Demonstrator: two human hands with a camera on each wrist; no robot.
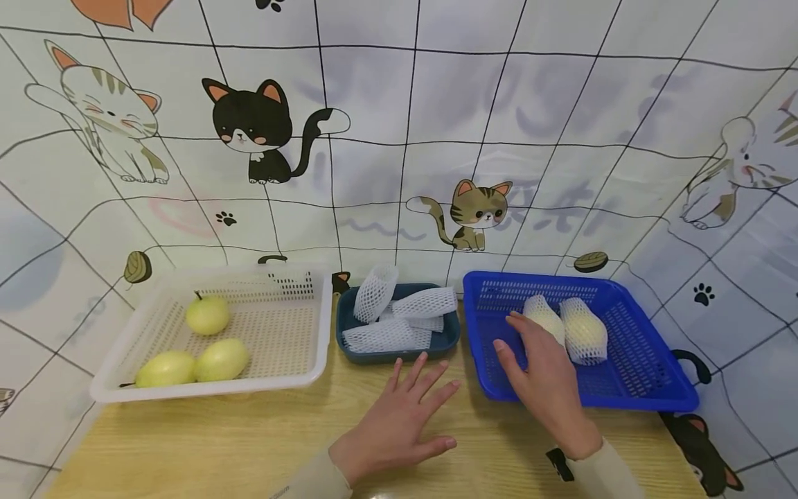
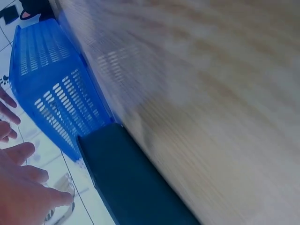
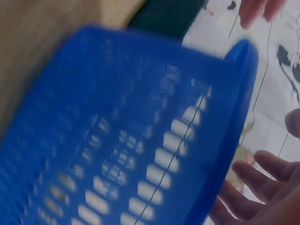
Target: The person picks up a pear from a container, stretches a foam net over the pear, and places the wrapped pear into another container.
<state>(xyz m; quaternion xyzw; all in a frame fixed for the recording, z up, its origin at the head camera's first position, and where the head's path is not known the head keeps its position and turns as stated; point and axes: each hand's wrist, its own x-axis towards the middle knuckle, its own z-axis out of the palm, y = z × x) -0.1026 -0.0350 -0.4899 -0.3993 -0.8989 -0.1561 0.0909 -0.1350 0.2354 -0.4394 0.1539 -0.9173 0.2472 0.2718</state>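
My left hand [image 1: 402, 419] hovers over the table with its fingers spread, fingertips near the front rim of a small teal tray [image 1: 368, 358]. White foam fruit nets [image 1: 386, 336] lie loose in that tray. Reaching over the front of a blue basket [image 1: 648, 360], my right hand [image 1: 548, 381] has its thumb and fingers apart. Inside the basket, two pears in foam nets stand side by side; the left one [image 1: 541, 315] is partly hidden behind the right hand, the right one [image 1: 584, 333] shows fully. The right wrist view shows extended fingers [image 3: 253, 183] beyond the basket wall.
On the left a white basket [image 1: 280, 384] holds three bare yellow-green pears [image 1: 208, 315]. The containers stand in a row on a wooden table [image 1: 249, 450], against a wall covering [image 1: 374, 173] printed with cats. A dark handle [image 1: 695, 364] shows beside the blue basket's right end.
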